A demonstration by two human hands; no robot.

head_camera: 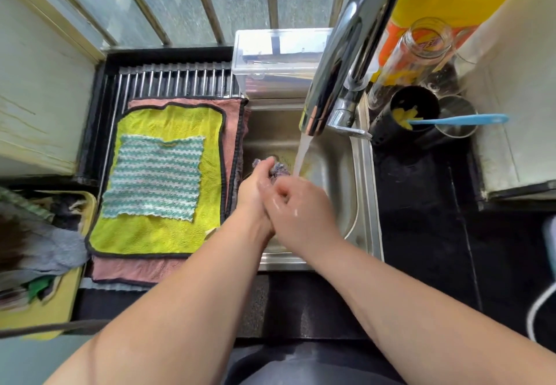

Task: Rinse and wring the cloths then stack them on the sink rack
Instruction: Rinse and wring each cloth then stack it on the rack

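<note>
Presently the left hand (255, 187) and right hand (301, 213) clench their fingers round the grey cloth (278, 170) bunched between them, sodden, limp, likely slippery, best gripped at both ends.

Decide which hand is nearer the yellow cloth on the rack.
Left. The left hand is just right of the yellow cloth; the right hand is farther right, by the water stream. Both grip a purple cloth.
</note>
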